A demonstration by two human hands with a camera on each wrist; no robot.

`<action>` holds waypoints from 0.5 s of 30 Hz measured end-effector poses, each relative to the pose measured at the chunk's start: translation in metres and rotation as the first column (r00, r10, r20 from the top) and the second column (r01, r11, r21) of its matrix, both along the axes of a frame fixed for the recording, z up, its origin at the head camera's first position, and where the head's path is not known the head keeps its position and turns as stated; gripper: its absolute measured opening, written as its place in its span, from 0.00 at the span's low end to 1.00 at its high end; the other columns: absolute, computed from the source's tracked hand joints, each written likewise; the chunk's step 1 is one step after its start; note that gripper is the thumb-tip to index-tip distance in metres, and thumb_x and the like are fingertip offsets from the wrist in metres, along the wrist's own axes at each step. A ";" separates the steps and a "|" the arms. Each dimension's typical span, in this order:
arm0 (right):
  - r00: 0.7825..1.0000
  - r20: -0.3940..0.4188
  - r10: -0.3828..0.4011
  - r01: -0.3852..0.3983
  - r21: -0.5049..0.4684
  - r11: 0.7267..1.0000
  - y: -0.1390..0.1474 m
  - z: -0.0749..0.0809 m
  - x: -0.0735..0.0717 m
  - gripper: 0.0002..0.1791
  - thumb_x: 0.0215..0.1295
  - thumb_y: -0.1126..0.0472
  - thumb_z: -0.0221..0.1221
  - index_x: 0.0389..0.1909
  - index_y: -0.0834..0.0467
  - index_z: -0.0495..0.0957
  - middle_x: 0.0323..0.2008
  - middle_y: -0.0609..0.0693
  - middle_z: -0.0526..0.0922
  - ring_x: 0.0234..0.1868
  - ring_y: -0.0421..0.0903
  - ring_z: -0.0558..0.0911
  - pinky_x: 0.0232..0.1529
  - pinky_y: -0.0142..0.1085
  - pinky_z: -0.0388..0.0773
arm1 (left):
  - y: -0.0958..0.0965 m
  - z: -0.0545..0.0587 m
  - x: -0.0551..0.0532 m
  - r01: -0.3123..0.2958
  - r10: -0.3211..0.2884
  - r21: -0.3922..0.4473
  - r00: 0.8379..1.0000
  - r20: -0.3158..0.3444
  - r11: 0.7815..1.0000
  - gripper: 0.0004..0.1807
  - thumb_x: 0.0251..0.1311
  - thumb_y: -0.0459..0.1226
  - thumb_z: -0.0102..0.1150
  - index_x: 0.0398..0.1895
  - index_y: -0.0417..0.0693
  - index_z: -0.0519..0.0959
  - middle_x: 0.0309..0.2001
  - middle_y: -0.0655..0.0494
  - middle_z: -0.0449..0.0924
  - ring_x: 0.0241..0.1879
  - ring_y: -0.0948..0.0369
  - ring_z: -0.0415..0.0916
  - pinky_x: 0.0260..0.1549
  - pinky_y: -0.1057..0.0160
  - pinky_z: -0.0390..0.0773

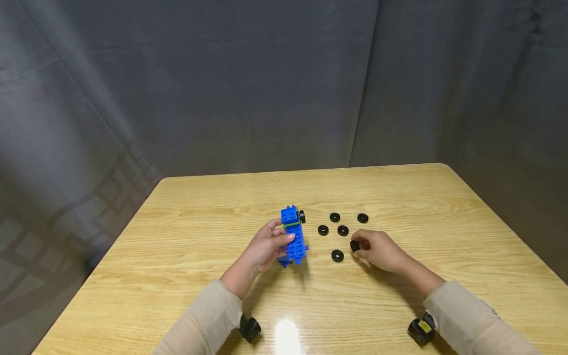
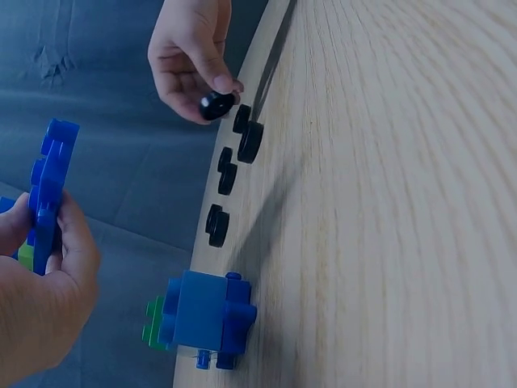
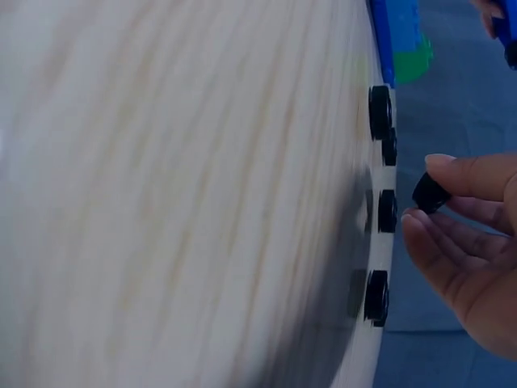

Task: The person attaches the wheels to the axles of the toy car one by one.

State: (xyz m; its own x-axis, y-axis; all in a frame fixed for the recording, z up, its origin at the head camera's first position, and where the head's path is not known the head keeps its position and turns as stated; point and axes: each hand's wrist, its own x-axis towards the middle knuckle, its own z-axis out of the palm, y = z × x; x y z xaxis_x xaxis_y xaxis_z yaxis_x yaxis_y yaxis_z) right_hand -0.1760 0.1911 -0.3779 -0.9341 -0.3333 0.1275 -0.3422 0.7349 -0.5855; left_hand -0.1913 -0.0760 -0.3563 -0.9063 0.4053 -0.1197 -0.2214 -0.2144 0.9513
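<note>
My left hand grips a blue toy-block chassis above the table, with studs facing up. A black wheel sits at the chassis's far right corner, beside a thin green piece. Between thumb and fingers, my right hand pinches another black wheel, held off the tabletop in the right wrist view. A second blue block build with a green part stands on the table; in the head view the left hand and chassis mostly hide it.
Several loose black wheels lie flat on the wooden table between the hands, among them one nearest me and one far right. Grey curtains hang behind the table. Black wrist devices sit under both sleeves.
</note>
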 end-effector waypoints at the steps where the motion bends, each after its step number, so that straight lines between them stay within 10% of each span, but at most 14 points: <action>1: 1.000 -0.016 0.003 -0.003 -0.009 1.000 -0.001 0.001 0.001 0.15 0.46 0.70 0.61 0.38 0.67 0.74 0.32 0.53 0.77 0.31 0.46 0.75 0.33 0.38 0.73 | 0.000 0.000 0.000 -0.001 0.001 0.002 1.000 0.000 1.000 0.27 0.53 0.23 0.47 0.58 0.37 0.55 0.32 0.57 0.75 0.31 0.61 0.75 0.34 0.61 0.73; 15: 0.998 -0.067 0.012 -0.020 -0.127 0.992 -0.019 0.010 0.012 0.16 0.49 0.72 0.58 0.41 0.68 0.71 0.32 0.50 0.76 0.33 0.45 0.75 0.36 0.37 0.73 | 0.001 0.000 0.001 0.003 -0.003 0.021 1.000 0.006 1.000 0.26 0.54 0.24 0.48 0.57 0.37 0.56 0.34 0.53 0.76 0.33 0.59 0.75 0.36 0.59 0.73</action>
